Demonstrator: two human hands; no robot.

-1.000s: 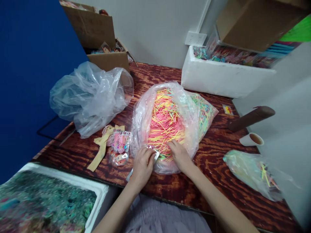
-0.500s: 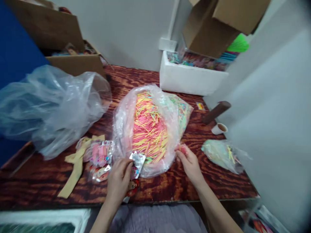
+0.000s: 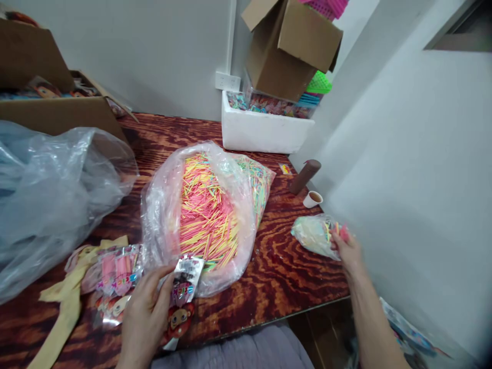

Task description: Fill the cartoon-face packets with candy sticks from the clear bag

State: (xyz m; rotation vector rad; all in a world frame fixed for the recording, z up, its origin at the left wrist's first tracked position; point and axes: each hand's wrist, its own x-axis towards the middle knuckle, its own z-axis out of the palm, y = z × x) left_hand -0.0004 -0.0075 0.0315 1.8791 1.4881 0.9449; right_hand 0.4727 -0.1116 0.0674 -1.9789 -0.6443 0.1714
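My left hand (image 3: pixel 148 307) grips a printed foil packet (image 3: pixel 187 279) at the table's front edge, thumb and fingers closed on its left side. A cartoon face print (image 3: pixel 180 316) shows just below it. Behind the packet stands a large open clear plastic bag (image 3: pixel 159 215) full of thin pink and yellow sticks (image 3: pixel 209 215). Far to the right, my right hand (image 3: pixel 349 252) reaches to a small clear bag (image 3: pixel 313 237) of pale contents and a few yellow sticks. Its fingers are pinched round something small and pink (image 3: pixel 343 233), whose exact shape is unclear.
Filled packets (image 3: pixel 117 271) and a yellow cloth strip (image 3: pixel 71 302) lie on the left, near a big crumpled plastic bag (image 3: pixel 69 189). Another stick bag (image 3: pixel 259 179), a paper cup (image 3: pixel 312 199), a brown cylinder (image 3: pixel 305 177) and a white foam box (image 3: pixel 265 132) stand farther back.
My right hand has moved from the big bag's right edge over to the small bag on the right. The camera view has swung right. My left hand stays on the packet.
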